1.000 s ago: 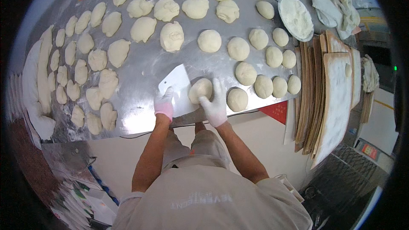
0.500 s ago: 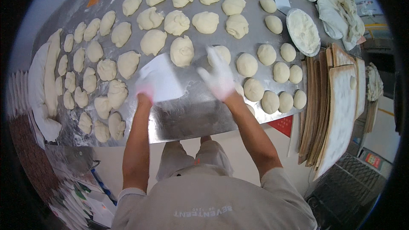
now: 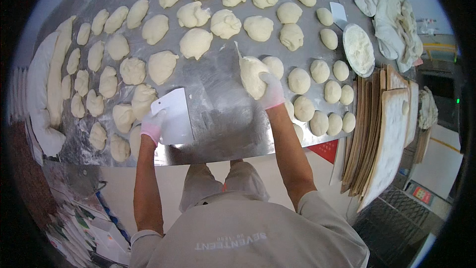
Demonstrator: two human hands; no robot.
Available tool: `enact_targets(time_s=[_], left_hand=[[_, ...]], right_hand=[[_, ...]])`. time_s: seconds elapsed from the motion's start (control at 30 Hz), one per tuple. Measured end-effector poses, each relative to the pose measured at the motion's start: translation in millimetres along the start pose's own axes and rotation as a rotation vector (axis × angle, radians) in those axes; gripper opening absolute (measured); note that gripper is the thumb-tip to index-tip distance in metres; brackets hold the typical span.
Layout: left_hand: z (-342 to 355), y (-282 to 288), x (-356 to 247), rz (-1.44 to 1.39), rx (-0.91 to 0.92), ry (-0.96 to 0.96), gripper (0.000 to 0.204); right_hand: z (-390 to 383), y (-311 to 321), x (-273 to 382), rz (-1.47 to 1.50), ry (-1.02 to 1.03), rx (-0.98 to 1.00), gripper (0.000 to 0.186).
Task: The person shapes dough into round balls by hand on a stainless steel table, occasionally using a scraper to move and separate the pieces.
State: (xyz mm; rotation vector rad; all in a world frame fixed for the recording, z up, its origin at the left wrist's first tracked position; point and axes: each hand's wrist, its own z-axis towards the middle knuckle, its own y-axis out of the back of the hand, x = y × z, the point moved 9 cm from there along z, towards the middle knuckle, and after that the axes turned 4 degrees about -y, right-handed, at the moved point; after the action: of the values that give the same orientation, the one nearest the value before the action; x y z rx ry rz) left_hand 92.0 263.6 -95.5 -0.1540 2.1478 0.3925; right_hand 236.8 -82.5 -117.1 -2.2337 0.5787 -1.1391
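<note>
My right hand (image 3: pixel 271 91), in a white glove, grips a rough lump of dough (image 3: pixel 251 75) lifted just above the floured steel table (image 3: pixel 218 124). My left hand (image 3: pixel 151 126), in a pink glove, holds a white plastic scraper (image 3: pixel 173 115) flat over the table near its front edge. Smooth round dough balls (image 3: pixel 317 89) lie in rows to the right of my right hand. Rough, unshaped dough pieces (image 3: pixel 196 43) cover the far and left parts of the table.
A long strip of dough (image 3: pixel 49 94) lies along the table's left side. A round floured plate (image 3: pixel 358 49) and crumpled white cloths (image 3: pixel 391 15) sit at the far right. Wooden boards (image 3: pixel 391 134) lean stacked against the table's right end.
My right hand left the shaped ball among the rows, reached toward the far side and picked up a rough dough lump. My left hand kept the scraper and shifted slightly left.
</note>
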Motion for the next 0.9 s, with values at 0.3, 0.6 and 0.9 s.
enact_targets(time_s=[0.3,0.6,0.9], left_hand=[[-11.9,13.1,0.3,0.359,-0.187,0.044,0.038],[-35.2,1.0,-42.5,0.849,-0.362,-0.021,0.037],[-65.5,-124.8,-21.1,0.599,0.253,-0.339,0.042]], right_hand=[[-47.4,-49.7,0.7,-0.171,0.051,0.184,0.055],[-71.0,-136.3,-36.4,-1.585,0.663,0.301,0.039],[-124.4,-63.3,-118.5,-1.584,0.432,0.315,0.032]])
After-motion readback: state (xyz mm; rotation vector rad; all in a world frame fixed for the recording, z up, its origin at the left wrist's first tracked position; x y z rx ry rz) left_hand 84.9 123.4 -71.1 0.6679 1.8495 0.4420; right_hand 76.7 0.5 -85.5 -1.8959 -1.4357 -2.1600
